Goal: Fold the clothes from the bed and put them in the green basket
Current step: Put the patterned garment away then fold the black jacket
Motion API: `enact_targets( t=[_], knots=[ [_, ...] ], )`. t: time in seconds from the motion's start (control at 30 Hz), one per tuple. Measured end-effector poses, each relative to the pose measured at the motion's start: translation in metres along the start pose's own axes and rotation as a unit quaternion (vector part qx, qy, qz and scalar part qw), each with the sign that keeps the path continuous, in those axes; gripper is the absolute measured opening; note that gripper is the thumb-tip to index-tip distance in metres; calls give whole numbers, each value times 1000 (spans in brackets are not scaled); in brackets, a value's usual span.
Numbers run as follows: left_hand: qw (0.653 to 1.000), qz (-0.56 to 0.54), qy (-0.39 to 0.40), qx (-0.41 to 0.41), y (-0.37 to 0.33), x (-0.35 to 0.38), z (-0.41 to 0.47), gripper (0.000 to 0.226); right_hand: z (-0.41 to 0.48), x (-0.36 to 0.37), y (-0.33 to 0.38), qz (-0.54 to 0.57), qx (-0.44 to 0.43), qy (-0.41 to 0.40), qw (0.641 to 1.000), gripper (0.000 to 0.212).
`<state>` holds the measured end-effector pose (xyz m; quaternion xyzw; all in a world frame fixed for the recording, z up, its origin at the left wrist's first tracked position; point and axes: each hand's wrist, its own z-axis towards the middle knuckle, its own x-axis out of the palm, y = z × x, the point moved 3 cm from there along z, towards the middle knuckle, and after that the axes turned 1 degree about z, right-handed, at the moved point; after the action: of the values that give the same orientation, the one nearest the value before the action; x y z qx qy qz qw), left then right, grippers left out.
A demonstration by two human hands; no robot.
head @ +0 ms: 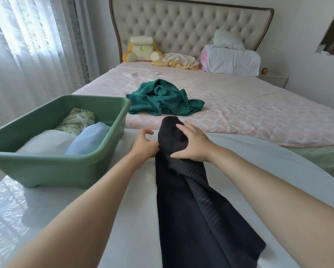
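head view: only one camera here, so it all comes from this one
green basket (52, 171): sits on the white bench (133, 209), its far corner close to the edge of the bed (259, 113)
inside the basket: three folded bits, a white one (46, 141) nearest the front, a light blue one (89, 138) against the right wall, a flowery one (79, 118) at the back
black garment (191, 200): the piece being worked on, laid out long on the bench just right of the basket, far end reaching the edge of the bed, near end running out of the bottom of the shot
right hand (193, 144): on the side of the black garment away from the basket, resting on top of it, fingers spread and pretty flat, thumb lying along a fold, so pressing rather than grabbing
left hand (144, 143): between the basket and the black garment, fingers curled right at the cloth's edge and touching it, honestly can't tell if it's pinching
green garment (162, 97): crumpled heap on the bed, just past the basket's far right corner, not folded yet
way beyond the basket: a yellow plush toy (141, 49) and pillows (232, 59) up by the headboard (181, 22)
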<state>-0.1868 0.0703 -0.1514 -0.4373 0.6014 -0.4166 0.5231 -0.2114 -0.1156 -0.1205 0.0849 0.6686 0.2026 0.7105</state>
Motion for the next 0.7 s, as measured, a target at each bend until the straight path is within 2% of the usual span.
enact_targets(
  t=[0.07,0.13,0.23,0.3,0.37,0.4,0.47,0.53,0.7],
  knots=[
    [1000,21,7,11,-1,-2,2,34,10,5,3,-37,-21,70,997,116],
    [997,40,-40,56,-13,-1,4,30,20,11,7,-58,-20,124,990,118],
    [959,142,-119,215,-39,6,8,33,33,24,12,-62,-3,170,984,129],
    [933,217,-84,273,-40,20,12,40,40,31,15,-23,5,167,986,125],
    [935,246,-4,254,-25,35,19,47,46,37,12,15,9,138,990,111],
    [938,255,30,233,-16,40,22,51,47,38,10,18,5,126,992,113],
    [936,287,74,190,-1,42,30,61,39,36,11,-3,17,133,991,133],
    [924,326,102,172,8,38,37,62,29,31,10,-6,36,138,990,136],
    [914,363,127,129,23,28,44,55,-6,24,19,-5,43,131,990,115]
  ],
)
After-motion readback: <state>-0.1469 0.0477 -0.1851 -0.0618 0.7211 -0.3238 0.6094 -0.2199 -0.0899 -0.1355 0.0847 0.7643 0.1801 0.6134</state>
